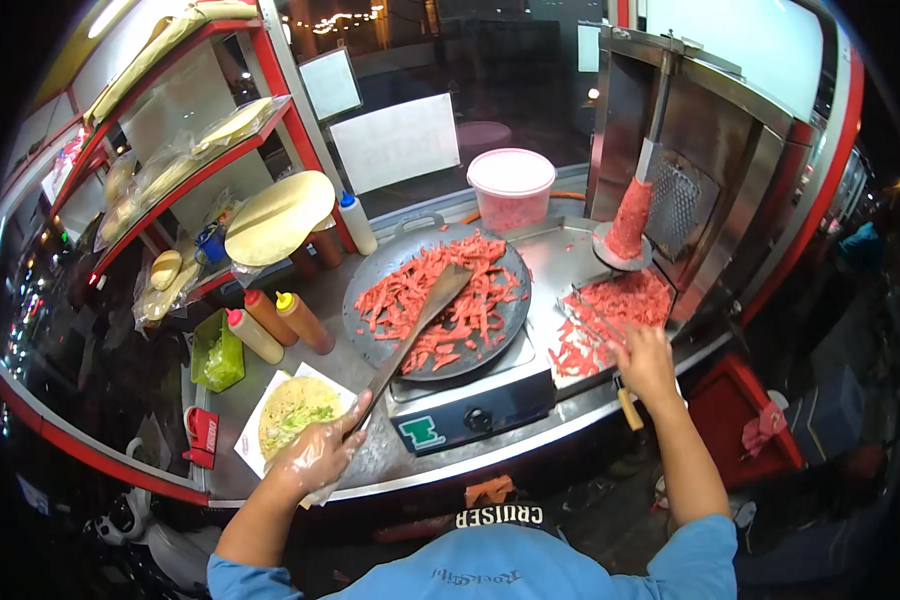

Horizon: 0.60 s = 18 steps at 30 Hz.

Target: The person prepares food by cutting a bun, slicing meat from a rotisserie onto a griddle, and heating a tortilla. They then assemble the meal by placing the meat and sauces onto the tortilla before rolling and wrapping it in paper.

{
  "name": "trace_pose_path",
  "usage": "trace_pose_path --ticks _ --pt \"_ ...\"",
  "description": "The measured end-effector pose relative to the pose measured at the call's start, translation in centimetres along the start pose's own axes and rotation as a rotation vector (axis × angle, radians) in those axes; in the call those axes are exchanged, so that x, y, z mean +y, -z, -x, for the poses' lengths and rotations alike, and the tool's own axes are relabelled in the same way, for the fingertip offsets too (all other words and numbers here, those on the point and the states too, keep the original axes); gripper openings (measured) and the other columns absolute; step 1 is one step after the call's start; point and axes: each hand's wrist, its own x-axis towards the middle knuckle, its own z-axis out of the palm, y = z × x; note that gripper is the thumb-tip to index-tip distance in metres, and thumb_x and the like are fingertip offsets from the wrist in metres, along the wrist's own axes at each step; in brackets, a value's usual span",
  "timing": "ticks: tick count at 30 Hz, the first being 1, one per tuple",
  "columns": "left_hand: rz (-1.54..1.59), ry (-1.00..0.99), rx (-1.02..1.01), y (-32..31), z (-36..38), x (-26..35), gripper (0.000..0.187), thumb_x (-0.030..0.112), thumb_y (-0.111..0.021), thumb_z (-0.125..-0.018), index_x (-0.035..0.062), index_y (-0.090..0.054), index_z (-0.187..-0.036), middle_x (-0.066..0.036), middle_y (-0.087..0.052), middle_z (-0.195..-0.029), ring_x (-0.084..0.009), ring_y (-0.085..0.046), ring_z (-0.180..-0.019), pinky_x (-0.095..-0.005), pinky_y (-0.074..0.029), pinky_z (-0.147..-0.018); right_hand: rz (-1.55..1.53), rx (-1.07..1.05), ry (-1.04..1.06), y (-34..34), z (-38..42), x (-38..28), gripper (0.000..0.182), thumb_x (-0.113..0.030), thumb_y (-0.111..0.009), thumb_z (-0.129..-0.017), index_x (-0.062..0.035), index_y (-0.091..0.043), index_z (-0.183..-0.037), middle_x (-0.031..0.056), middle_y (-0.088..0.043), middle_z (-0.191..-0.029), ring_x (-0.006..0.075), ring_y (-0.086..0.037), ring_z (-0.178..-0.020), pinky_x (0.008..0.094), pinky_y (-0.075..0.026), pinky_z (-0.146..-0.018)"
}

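Note:
My left hand [317, 456], in a clear plastic glove, is closed on the handle of a wooden spatula [422, 318]. The blade rests on red meat strips [390, 297] in a round dark pan [355, 338]. Just behind that hand, a flatbread with shredded greens [298, 408] lies on white paper [253, 453]. My right hand [652, 366] grips metal tongs [594, 318], whose tips reach into chopped red meat [625, 300] on the steel tray [555, 245]. Below this hand, a knife's wooden handle [629, 409] sticks out over the counter edge.
A meat cone [630, 222] stands on a vertical spit before the steel grill [740, 130]. Behind the pan sits a lidded pink tub [511, 190]. Sauce bottles [305, 323], a green container [217, 350] and stacked flatbreads [280, 217] are at left. The pan sits on a stove [475, 405].

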Motion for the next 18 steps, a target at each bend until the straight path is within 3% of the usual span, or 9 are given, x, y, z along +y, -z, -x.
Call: trace_pose_path --ticks 3,5,9,13,15,17,18 --pt "-0.036 0.145 -0.069 0.8 1.2 3.2 0.061 0.033 -0.052 -0.106 0.0309 -0.030 -0.162 -0.034 -0.067 -0.116 -0.0495 -0.064 -0.111 -0.0519 -0.049 -0.100 0.000 -0.187 0.059 -1.1 -1.4 0.9 0.055 -0.032 -0.079 -0.085 -0.0018 -0.062 -0.128 0.0209 -0.067 -0.110 0.0405 -0.060 -0.109 0.0519 -0.049 -0.094" --pt "0.008 0.074 0.027 -0.1 1.2 3.2 0.060 0.032 -0.054 -0.105 0.0307 -0.032 -0.162 -0.033 -0.067 -0.115 -0.0492 -0.065 -0.111 -0.0519 -0.049 -0.099 0.009 -0.333 0.040 -1.6 -2.2 1.4 0.055 -0.025 -0.076 -0.085 0.0001 -0.059 -0.131 0.0242 -0.067 -0.107 0.0420 -0.063 -0.105 0.0525 -0.051 -0.091" --pt "0.001 0.152 -0.021 0.0 1.4 4.9 0.060 0.031 -0.056 -0.104 0.0290 -0.035 -0.161 -0.034 -0.067 -0.116 -0.0497 -0.064 -0.112 -0.0513 -0.049 -0.099 -0.042 -0.310 0.046 -2.5 -3.6 3.2 0.050 -0.019 -0.072 -0.084 0.0011 -0.059 -0.129 0.0248 -0.067 -0.105 0.0435 -0.064 -0.106 0.0517 -0.052 -0.092" --pt "0.018 0.161 -0.035 0.4 1.3 5.1 0.060 0.032 -0.055 -0.105 0.0307 -0.034 -0.161 -0.035 -0.067 -0.114 -0.0503 -0.064 -0.111 -0.0499 -0.049 -0.099 -0.246 -0.367 -0.042 1.3 -6.4 3.3 0.044 -0.016 -0.069 -0.085 0.0017 -0.061 -0.125 0.0268 -0.067 -0.107 0.0446 -0.066 -0.103 0.0522 -0.052 -0.092" --pt "0.037 0.229 -0.112 0.7 1.2 5.0 0.060 0.032 -0.054 -0.105 0.0306 -0.032 -0.162 -0.035 -0.066 -0.115 -0.0499 -0.064 -0.111 -0.0492 -0.049 -0.101 -0.501 -0.273 0.008 3.7 -8.3 1.2 0.028 -0.016 -0.064 -0.096 0.0001 -0.065 -0.119 0.0267 -0.069 -0.108 0.0445 -0.068 -0.095 0.0505 -0.054 -0.083" --pt "0.089 0.147 -0.065 -0.4 1.2 3.0 0.061 0.032 -0.054 -0.105 0.0304 -0.031 -0.162 -0.034 -0.066 -0.119 -0.0494 -0.064 -0.113 -0.0485 -0.049 -0.102 -0.510 -0.083 0.125 3.1 -10.3 -1.2 0.034 -0.023 -0.067 -0.098 0.0018 -0.066 -0.121 0.0244 -0.070 -0.106 0.0410 -0.069 -0.093 0.0446 -0.054 -0.083" --pt "0.102 0.104 -0.051 -0.1 1.1 2.4 0.061 0.032 -0.054 -0.105 0.0296 -0.031 -0.162 -0.033 -0.066 -0.121 -0.0470 -0.065 -0.113 -0.0473 -0.048 -0.103 -0.505 -0.098 0.134 2.5 -11.5 -2.9 0.034 -0.023 -0.067 -0.098 0.0018 -0.066 -0.121 0.0244 -0.070 -0.106 0.0410 -0.069 -0.093 0.0446 -0.054 -0.083"
